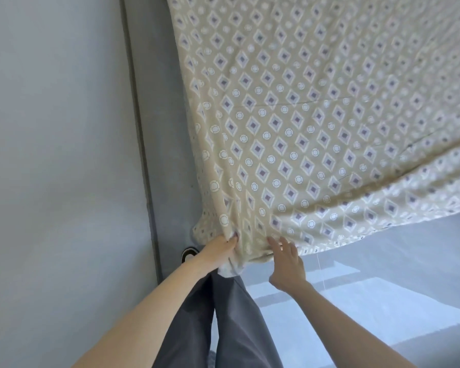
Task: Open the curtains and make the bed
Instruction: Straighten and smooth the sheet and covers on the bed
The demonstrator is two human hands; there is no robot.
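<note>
A beige curtain (303, 115) with a diamond and circle print fills the upper right of the head view. Its lower left corner is bunched together, and my left hand (219, 248) grips that bunch. My right hand (287, 264) is just to the right of it, with spread, straight fingers whose tips reach the curtain's bottom hem; it holds nothing. A thin loose thread hangs from the hem to the right of this hand. The bed is out of view.
A bright window pane (383, 274) shows below the curtain's hem at the right. A pale grey wall (51, 155) fills the left, edged by a darker grey vertical strip (165, 128). My dark trousers (223, 314) and one shoe (189, 254) show between my forearms.
</note>
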